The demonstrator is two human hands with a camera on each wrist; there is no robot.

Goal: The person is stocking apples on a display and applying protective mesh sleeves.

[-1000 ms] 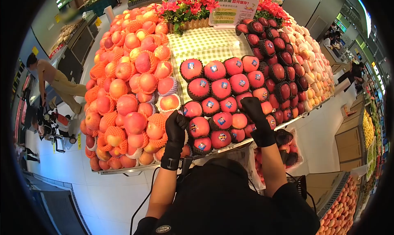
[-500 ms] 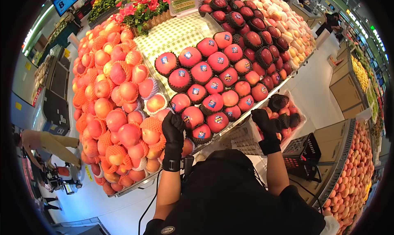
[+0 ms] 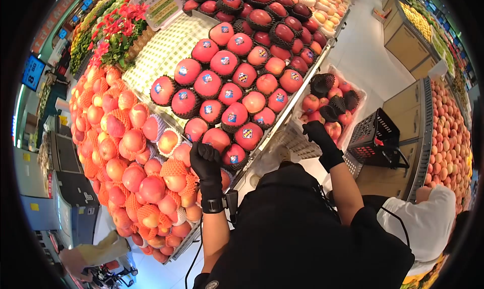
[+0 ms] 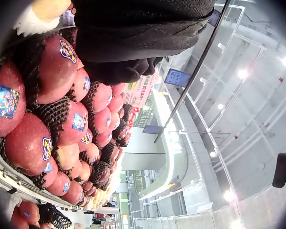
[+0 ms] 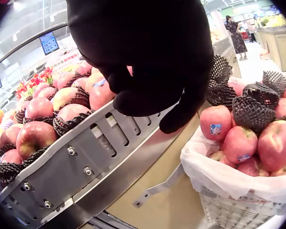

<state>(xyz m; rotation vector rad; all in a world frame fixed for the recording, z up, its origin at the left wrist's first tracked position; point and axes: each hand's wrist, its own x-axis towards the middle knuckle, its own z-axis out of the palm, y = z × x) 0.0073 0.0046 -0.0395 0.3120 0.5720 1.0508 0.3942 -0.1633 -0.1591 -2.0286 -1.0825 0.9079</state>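
My left hand (image 3: pixel 205 160), in a black glove, hovers by the front edge of the apple display with its fingers loosely curled and holding nothing. Around it lie red apples (image 3: pixel 224 62) with stickers in black foam nets, and apples in orange foam nets (image 3: pixel 148 216). My right hand (image 3: pixel 321 137), also gloved, is over the near side of a crate lined with white plastic (image 5: pixel 214 174). Its fingers hang slightly bent, and nothing shows between them. Inside the crate are red apples (image 5: pixel 241 143) and loose black foam nets (image 5: pixel 252 113).
A metal rail (image 5: pixel 81 164) borders the display. Black shopping basket (image 3: pixel 375 137) stands right of the crate, before a stand of peaches (image 3: pixel 446 142). A person in a white shirt (image 3: pixel 421 221) is close at my right. Red flowers (image 3: pixel 118 29) stand at the display's back.
The head view has swung to the right. My right hand has left the display's apples and come over to the crate. My left hand stays near the display's front edge.
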